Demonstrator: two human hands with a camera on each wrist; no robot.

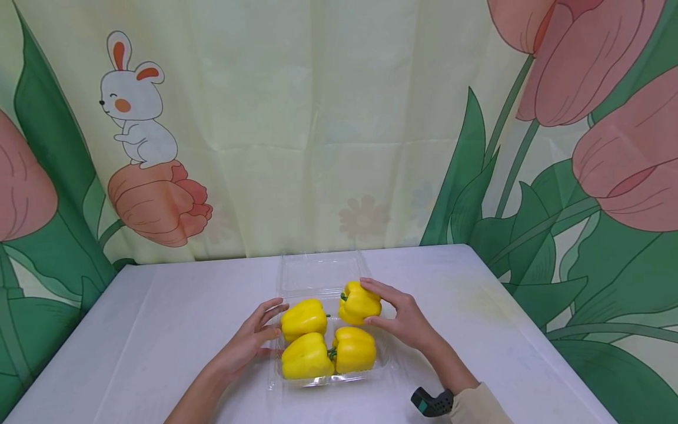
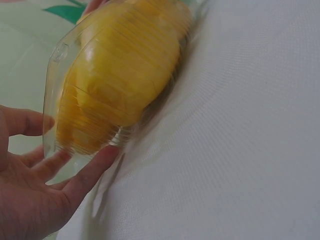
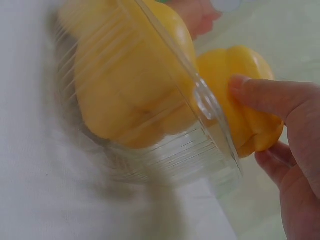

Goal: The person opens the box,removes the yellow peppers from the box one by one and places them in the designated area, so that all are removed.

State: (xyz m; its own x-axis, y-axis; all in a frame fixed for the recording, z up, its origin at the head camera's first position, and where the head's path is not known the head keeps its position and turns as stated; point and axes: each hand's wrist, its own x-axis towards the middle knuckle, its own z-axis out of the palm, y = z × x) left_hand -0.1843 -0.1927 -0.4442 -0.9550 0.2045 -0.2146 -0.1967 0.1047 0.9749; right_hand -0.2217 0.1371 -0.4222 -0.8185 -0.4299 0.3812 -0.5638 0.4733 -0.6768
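Three yellow bell peppers [image 1: 307,356] lie in a clear plastic clamshell container [image 1: 318,383], two at its left and one at its front right. Above the container's back right part, my right hand [image 1: 399,312] holds a fourth yellow bell pepper [image 1: 361,303], its green stem facing left. In the right wrist view, the thumb [image 3: 270,95] presses that bell pepper's side, with fingers on the other side. My left hand [image 1: 246,338] is at the container's left side. Its spread fingers [image 2: 92,172] touch the clear wall in the left wrist view.
The container's clear lid [image 1: 320,274] lies folded back behind it. A white cloth covers the table [image 1: 175,330]. Behind the table hangs a curtain [image 1: 312,129] printed with tulips and a rabbit. A black device [image 1: 431,403] is at the right wrist.
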